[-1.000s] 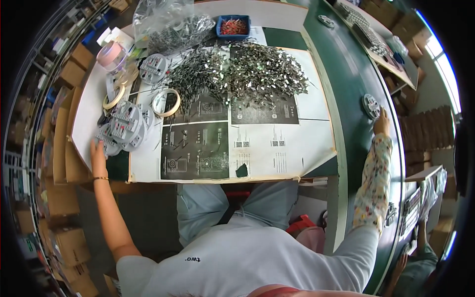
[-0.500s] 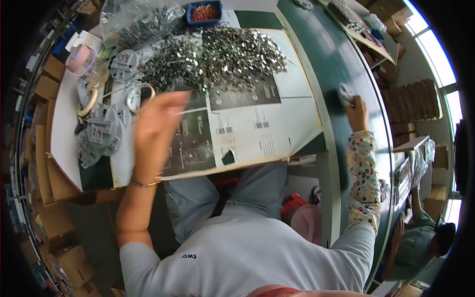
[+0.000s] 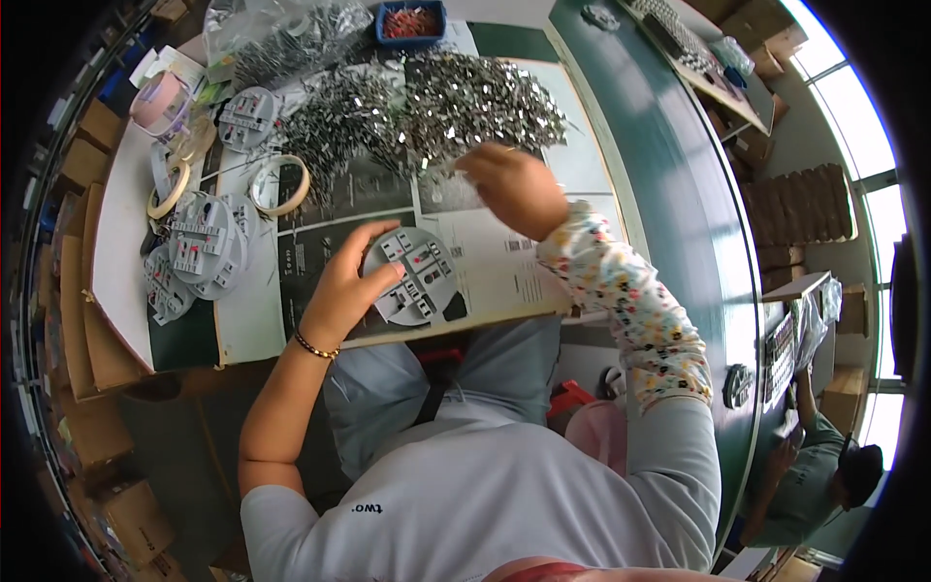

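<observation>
My left hand (image 3: 341, 287) grips a round grey plastic disc (image 3: 427, 254) at its left edge, thumb on top. Small black, white and red parts sit in the disc's slots. It lies at the near side of the printed work sheet (image 3: 524, 276). Beyond it, my right hand (image 3: 519, 192) hovers at the near edge of a pile of shiny small metal pieces (image 3: 475, 102). Its fingers are bent and drawn together, slightly blurred; whatever is between the tips is too small to make out.
More grey discs (image 3: 206, 247) are stacked at left, near two tape rolls (image 3: 281, 186) and a pink-lidded container (image 3: 160, 102). A blue bin of red parts (image 3: 411, 23) stands at the back beside a clear bag (image 3: 291, 39). Along the right runs a green belt (image 3: 669, 175) carrying discs (image 3: 739, 386); a person (image 3: 815, 475) sits beyond.
My right hand has left the green belt, where it held a grey disc, and come over to the metal pieces. My left hand has come nearer and now holds a disc on the sheet.
</observation>
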{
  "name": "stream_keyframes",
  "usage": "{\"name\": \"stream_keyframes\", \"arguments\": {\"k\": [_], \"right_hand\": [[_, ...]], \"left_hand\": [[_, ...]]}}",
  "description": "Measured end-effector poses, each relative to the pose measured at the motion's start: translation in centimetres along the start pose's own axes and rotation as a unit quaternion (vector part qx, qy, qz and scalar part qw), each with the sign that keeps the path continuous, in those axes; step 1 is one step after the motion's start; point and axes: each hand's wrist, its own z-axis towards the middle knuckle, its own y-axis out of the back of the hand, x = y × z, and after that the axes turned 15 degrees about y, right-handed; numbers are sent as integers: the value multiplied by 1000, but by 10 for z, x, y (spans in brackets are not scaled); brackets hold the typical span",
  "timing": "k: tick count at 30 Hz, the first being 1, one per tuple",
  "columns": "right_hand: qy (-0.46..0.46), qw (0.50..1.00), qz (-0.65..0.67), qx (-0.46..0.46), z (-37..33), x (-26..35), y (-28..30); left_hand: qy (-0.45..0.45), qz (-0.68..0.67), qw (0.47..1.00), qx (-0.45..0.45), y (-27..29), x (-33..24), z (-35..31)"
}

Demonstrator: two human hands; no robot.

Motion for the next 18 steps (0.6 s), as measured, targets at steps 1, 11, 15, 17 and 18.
{"name": "stream_keyframes", "arguments": {"k": [1,11,15,17,18], "right_hand": [[53,996,-43,50,3,-9,-15],[-43,998,4,52,6,-7,-15],[-79,991,100,-28,7,17,-3],[-71,981,162,-81,8,31,1],[-75,981,155,-86,9,36,3]], "left_hand": [[-10,0,1000,-5,3,2,2],[-329,410,827,-197,-8,-15,21],[-216,184,956,-77,-23,-30,40],[-133,67,989,-11,-30,-35,43],[-84,-39,996,18,-32,-37,43]]}}
